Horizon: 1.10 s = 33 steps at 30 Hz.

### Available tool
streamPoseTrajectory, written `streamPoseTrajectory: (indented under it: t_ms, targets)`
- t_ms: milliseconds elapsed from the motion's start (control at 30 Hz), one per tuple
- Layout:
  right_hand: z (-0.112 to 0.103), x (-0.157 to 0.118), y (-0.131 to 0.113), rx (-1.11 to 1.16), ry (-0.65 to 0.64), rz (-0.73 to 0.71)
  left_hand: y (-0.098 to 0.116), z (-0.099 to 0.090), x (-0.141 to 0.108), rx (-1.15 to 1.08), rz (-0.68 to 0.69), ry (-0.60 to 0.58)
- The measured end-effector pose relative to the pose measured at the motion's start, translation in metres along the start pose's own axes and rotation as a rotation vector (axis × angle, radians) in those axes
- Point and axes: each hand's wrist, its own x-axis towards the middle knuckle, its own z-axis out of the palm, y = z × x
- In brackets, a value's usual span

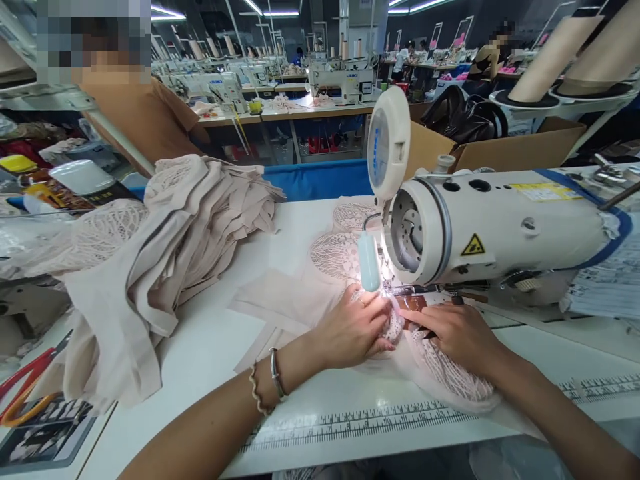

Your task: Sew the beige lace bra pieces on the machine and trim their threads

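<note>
Under the head of the white sewing machine (pixel 500 227) lies a pale pink lace bra (pixel 450 373), its fabric spread to both sides of the needle area. My left hand (pixel 350 327) presses and pinches a bunched edge of the lace just left of the needle. From the other side, my right hand (pixel 455 337) reaches in with its index finger stretched to that same edge. Its other fingers are curled, and a small dark tip shows beneath them; what it belongs to is hidden. A light-green lamp (pixel 369 261) hangs over the work, and its glare washes out the needle.
Beige fabric pieces (pixel 200 233) are piled on the left of the white table (pixel 200 380). Red-and-orange-handled scissors (pixel 27 387) lie at far left. A printed ruler (pixel 365 423) runs along the front edge. Behind the machine stands a cardboard box (pixel 520 143) with a black bag.
</note>
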Motion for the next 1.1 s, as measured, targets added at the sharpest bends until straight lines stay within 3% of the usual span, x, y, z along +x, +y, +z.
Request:
streamPoseTrajectory:
  t_ms: [233,567,700,833,1000,1100]
  targets:
    - [0.005,0.002,0.002,-0.063,0.042,-0.035,0.001,0.0,0.0,-0.022,-0.009,-0.018]
    - [0.0,0.019,0.007,-0.002,-0.06,0.029,0.0,0.0,-0.001,-0.03,-0.051,-0.05]
    - [-0.003,0.009,0.008,-0.135,-0.055,0.103,0.002,0.001,0.0,-0.013,-0.07,-0.04]
    - [-0.005,-0.009,0.006,-0.068,-0.111,0.173,0.007,0.004,0.002,0.022,-0.1,-0.005]
    - [0.0,-0.016,0.003,-0.036,-0.082,0.084,0.009,0.004,0.001,0.029,-0.057,0.016]
    - [0.0,-0.011,0.003,-0.018,-0.135,0.034,0.008,0.002,0.0,0.041,-0.048,0.002]
